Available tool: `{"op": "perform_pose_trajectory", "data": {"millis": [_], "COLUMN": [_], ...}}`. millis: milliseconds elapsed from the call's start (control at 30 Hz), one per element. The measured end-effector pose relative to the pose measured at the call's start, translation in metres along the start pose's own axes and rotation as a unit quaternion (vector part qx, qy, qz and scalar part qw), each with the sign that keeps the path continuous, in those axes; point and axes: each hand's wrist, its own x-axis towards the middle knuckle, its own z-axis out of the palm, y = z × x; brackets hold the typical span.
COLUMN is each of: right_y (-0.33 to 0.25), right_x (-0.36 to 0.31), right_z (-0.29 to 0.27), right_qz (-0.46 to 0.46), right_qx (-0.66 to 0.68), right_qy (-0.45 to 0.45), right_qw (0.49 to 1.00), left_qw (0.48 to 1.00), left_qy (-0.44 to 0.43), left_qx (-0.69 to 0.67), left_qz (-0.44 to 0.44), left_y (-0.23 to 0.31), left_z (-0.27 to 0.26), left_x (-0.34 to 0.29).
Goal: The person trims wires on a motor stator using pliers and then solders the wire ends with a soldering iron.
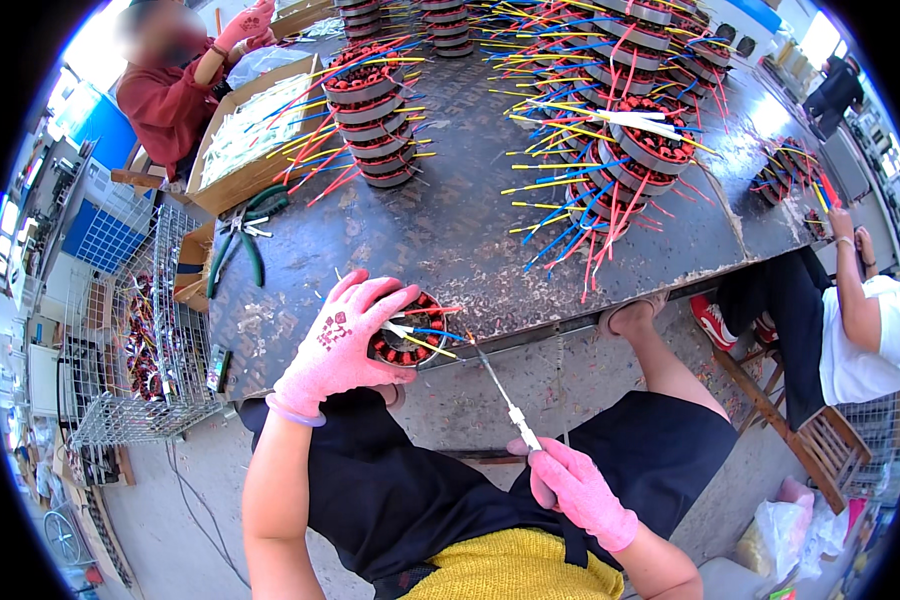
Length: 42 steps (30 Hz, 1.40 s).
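Note:
My left hand, in a pink glove, grips a motor stator by its outer ring at the table's near edge. Red copper-like windings show inside it, and red, blue, yellow and white leads stick out to the right. In my right hand, also gloved in pink, is a slim white-handled tool with a long thin metal shaft. Its tip points up and left, close to the lead ends, with a small orange glow there. Whether the tip touches a lead I cannot tell.
Stacked stators with coloured leads stand on the dark table: one stack left of centre, a larger group to the right. Green-handled pliers lie near a cardboard box of white sleeves. Co-workers sit at both sides.

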Motion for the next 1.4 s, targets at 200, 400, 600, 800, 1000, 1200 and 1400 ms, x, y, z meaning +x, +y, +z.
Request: {"op": "perform_pose_trajectory", "data": {"millis": [200, 400, 600, 800, 1000, 1200, 1400], "right_y": [-0.0009, 0.0007, 0.0041, 0.0041, 0.0007, 0.0032, 0.0075], "right_x": [0.001, 0.0002, 0.0016, 0.001, 0.0008, 0.0027, 0.0036], "right_z": [-0.0007, 0.0003, -0.0012, 0.0007, 0.0004, -0.0005, -0.002], "right_qz": [-0.015, 0.006, -0.01, -0.017, -0.01, -0.018, -0.026], "right_qx": [-0.027, 0.029, -0.003, 0.05, 0.018, 0.004, 0.019], "right_qy": [-0.005, -0.007, -0.01, -0.016, -0.006, -0.01, -0.013], "right_qw": [1.0, 1.0, 1.0, 0.998, 1.0, 1.0, 0.999], "left_qw": [1.0, 1.0, 1.0, 1.0, 1.0, 1.0, 1.0], "left_qy": [-0.002, -0.006, 0.004, 0.0, -0.001, -0.002, -0.009], "left_qx": [-0.004, -0.005, 0.008, -0.001, -0.001, -0.002, -0.006], "left_qz": [-0.003, -0.006, -0.002, -0.002, -0.001, -0.004, -0.012], "left_y": [0.0006, 0.0023, 0.0005, 0.0019, 0.0024, 0.0021, 0.0039], "left_z": [-0.0014, -0.0009, 0.0009, -0.0005, -0.001, 0.0001, -0.0004], "left_x": [0.0008, 0.0008, -0.0009, 0.0009, 0.0006, 0.0006, 0.0013]}}
